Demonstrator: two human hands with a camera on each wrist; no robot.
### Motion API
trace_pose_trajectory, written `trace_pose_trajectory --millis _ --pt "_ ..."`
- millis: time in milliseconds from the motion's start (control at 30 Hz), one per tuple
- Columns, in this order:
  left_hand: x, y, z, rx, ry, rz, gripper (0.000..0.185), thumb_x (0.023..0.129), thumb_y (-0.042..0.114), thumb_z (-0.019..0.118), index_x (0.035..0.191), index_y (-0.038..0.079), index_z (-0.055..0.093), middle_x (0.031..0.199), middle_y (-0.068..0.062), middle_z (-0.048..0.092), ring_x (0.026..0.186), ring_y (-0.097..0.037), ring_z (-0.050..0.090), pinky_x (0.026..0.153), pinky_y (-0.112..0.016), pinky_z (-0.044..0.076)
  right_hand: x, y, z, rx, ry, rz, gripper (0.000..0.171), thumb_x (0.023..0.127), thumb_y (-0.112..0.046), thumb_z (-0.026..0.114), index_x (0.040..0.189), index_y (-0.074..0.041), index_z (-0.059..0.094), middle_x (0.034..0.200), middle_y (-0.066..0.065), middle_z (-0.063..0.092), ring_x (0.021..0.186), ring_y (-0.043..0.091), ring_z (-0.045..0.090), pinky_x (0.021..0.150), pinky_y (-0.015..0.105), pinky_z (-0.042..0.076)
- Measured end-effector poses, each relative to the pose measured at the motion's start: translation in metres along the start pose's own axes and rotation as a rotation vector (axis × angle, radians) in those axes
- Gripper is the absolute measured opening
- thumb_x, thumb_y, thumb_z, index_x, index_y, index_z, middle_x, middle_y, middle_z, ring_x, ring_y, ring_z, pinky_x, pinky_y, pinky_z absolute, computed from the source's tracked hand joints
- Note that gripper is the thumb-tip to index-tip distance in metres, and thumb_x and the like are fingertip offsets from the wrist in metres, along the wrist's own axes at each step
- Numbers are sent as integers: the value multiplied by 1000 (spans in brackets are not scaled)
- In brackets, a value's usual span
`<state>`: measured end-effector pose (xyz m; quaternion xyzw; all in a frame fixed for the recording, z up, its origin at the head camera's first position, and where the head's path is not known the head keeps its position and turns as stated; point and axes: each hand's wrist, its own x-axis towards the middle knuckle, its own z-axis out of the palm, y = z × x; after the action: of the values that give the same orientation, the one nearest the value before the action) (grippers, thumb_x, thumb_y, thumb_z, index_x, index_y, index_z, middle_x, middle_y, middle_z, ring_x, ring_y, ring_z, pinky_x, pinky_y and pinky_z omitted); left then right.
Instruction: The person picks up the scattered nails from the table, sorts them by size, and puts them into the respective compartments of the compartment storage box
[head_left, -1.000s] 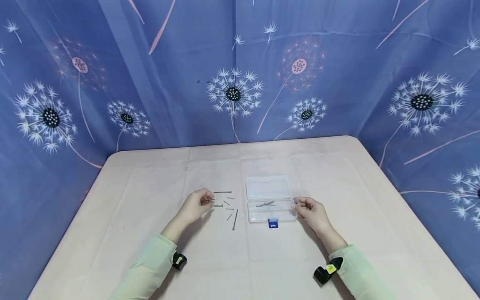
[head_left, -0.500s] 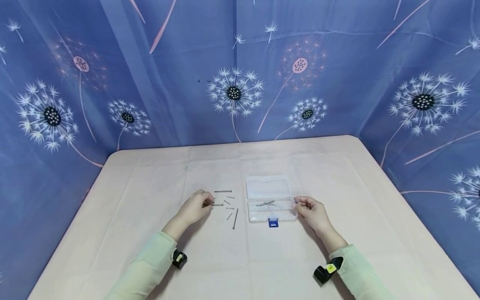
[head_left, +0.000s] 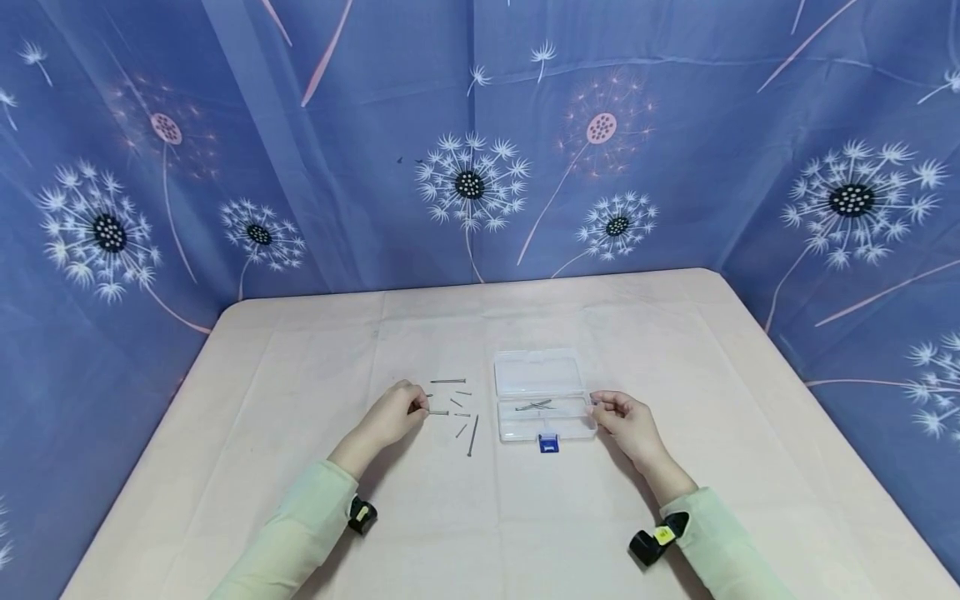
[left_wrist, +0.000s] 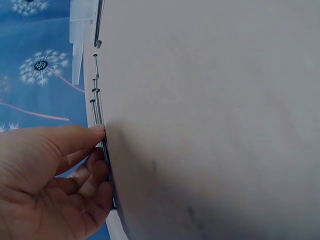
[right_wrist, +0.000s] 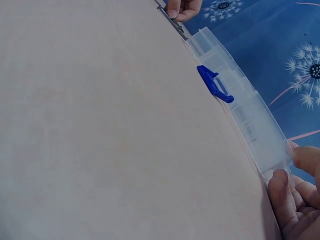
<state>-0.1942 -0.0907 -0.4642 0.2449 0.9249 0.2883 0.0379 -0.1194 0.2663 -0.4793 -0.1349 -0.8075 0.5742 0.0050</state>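
Several metal nails [head_left: 472,435] lie loose on the pale tablecloth [head_left: 300,375], left of a small clear plastic box [head_left: 537,367] that lies open with a blue latch [head_left: 548,444] at its front. A few nails [head_left: 534,406] lie inside the box. My left hand [head_left: 397,412] pinches the end of one short nail [head_left: 439,412] low on the cloth; in the left wrist view its fingers [left_wrist: 95,150] close on that nail beside the other nails [left_wrist: 96,95]. My right hand [head_left: 626,421] grips the box's right end, which also shows as fingers [right_wrist: 282,192] on the box [right_wrist: 240,110].
The table is covered by the pale cloth, with its far edge [head_left: 480,287] against a blue dandelion-print backdrop [head_left: 465,150] on three sides. Bare cloth lies in front of both hands and behind the box.
My left hand's fingertips dropped a little from above the nails onto one short nail and closed on its end. The right hand and the box stayed put.
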Motion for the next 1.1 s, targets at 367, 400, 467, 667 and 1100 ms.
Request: trace_pose_trajectory --millis 367,400,467,667,1100 --pt "1 4 4 198 0 65 12 86 1 63 78 7 57 78 -3 51 74 -18 49 70 -35 47 1 1 0 12 1 -2 37 89 -8 62 120 11 54 87 0 57 69 0 51 61 14 49" --pt "1 5 4 200 1 63 12 87 1 62 78 7 57 79 -3 51 74 -18 50 70 -35 47 1 1 -1 10 0 -4 37 89 -8 63 120 11 54 87 0 57 69 0 51 61 13 49" --pt "1 5 4 188 -4 47 11 88 2 61 80 6 56 79 -4 52 75 -19 51 71 -36 47 2 2 0 8 2 -6 37 89 -8 62 120 10 55 88 0 57 70 1 51 61 13 49" --pt "1 4 2 79 -8 -16 8 91 1 57 84 4 54 77 -5 55 75 -18 54 72 -36 49 3 2 0 -3 6 -6 36 89 -9 62 119 10 55 89 2 58 70 1 51 62 13 49" --pt "-1 1 -2 -151 16 -45 6 88 2 61 88 7 57 79 -4 65 74 -14 58 71 -31 49 2 3 0 8 -4 -1 39 89 -9 63 121 11 54 88 0 58 69 -1 51 61 14 49"
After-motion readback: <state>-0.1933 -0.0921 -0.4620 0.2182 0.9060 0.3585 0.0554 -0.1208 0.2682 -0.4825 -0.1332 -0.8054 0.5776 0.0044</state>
